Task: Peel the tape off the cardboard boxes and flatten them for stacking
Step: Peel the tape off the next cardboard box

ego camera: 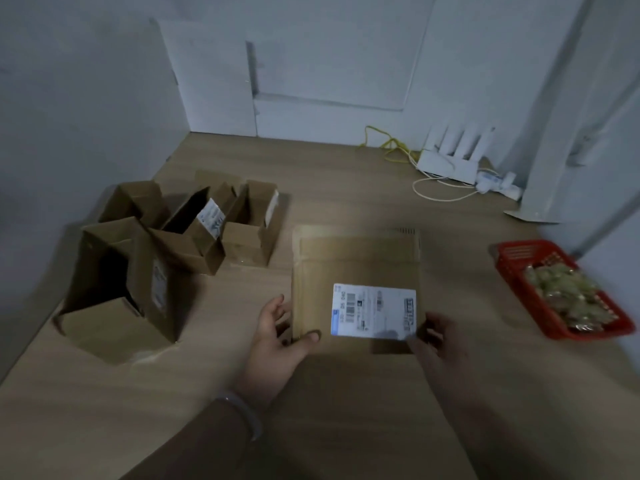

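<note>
On the wooden floor point(346, 393), dead centre, sits a closed box point(356, 268) with a white label point(374, 311) on top. Left hand point(277, 337) grasps its near-left corner, thumb over the top edge; right hand point(433, 341) clasps the near-right corner, blurred. Off left, a cluster of opened boxes point(166, 251), flaps up. Far right, a red basket point(519, 268) holding crumpled tape point(568, 296). A white router point(450, 161) stands by the wall.

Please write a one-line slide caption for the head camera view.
Both hands, left hand and right hand, hold a labelled cardboard box on the table.
</note>
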The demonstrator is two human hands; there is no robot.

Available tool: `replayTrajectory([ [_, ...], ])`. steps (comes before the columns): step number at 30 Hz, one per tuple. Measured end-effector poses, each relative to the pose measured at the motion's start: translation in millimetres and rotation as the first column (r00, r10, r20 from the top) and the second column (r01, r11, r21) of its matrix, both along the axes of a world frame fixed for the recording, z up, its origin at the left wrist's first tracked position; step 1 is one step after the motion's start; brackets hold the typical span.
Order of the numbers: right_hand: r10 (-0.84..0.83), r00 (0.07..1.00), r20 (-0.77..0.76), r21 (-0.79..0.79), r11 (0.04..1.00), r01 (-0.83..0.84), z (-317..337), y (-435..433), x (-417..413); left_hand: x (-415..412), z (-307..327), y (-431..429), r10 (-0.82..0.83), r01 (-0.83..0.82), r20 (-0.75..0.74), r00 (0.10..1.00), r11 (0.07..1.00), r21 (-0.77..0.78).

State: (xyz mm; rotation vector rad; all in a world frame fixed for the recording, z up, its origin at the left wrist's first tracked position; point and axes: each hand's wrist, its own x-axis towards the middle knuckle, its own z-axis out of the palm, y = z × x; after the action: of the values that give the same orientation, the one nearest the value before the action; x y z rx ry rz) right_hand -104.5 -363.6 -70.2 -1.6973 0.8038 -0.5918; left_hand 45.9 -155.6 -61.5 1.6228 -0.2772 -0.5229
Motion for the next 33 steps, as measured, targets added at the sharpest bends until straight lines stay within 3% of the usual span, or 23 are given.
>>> replayTrajectory([
  [3,0.011,0.997,0.074,0.034,0.999,-0.014,8.0,-23.1,-14.6,-17.4,6.2,-16.2,-0.017,0.020,0.041,0.999,0.997,-0.071],
  [7,-0.036,0.988,0.149,0.106,0.994,0.020,4.7,-56.3,-29.4,-34.9,12.3,-42.6,-0.053,0.059,0.116,0.992,0.997,-0.043],
  [12,0.028,0.998,0.060,0.011,1.000,-0.029,-9.1,-87.0,-45.7,-53.8,3.0,-65.6,0.033,-0.049,0.167,0.985,0.995,0.090],
  [16,0.051,0.998,-0.048,-0.046,0.998,-0.053,-20.0,-102.0,-49.0,-60.8,-14.1,-71.8,0.147,-0.159,0.120,0.982,0.982,0.105],
  [25,0.089,0.961,-0.263,0.013,0.996,-0.089,-31.0,-113.8,-39.3,-52.8,-24.5,-80.5,0.069,-0.106,0.137,0.988,0.952,0.287],
  [33,0.144,0.951,-0.275,-0.045,0.986,-0.162,-18.8,-110.9,-28.6,-41.2,-23.7,-93.2,0.028,-0.068,0.135,0.990,0.950,0.305],
])
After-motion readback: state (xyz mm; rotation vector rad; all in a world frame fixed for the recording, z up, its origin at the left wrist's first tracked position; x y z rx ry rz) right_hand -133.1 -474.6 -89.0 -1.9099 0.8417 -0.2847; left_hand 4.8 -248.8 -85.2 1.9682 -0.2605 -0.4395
